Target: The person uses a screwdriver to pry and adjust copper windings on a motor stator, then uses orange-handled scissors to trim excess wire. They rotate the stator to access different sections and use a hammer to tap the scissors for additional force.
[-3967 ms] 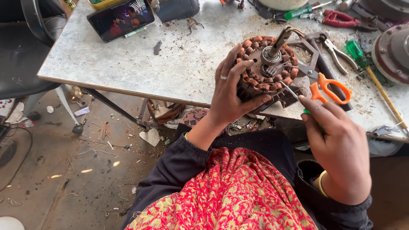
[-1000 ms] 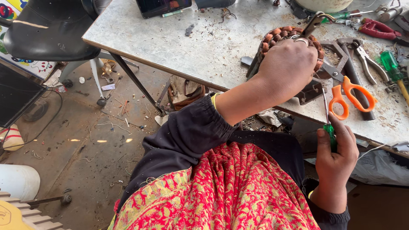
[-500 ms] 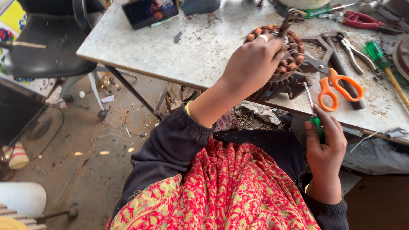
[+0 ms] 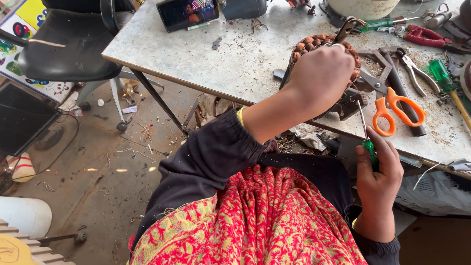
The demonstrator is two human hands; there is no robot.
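The left hand (image 4: 321, 73) clamps over the round copper-wound motor stator (image 4: 314, 46) on the grey table (image 4: 235, 64). The right hand (image 4: 379, 169), nearer the body, grips a green-handled screwdriver (image 4: 368, 140); steadying the stator firmly should keep its tip from slipping.

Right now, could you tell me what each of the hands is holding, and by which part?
The right hand grips a screwdriver by its green handle. The left hand rests on top of the copper-wound stator; whether it grips is unclear.

Bright, even daylight on the tabletop (image 4: 235, 59); soft shadows underneath, floor perhaps slightly blurred, edges bowed by the wide lens.
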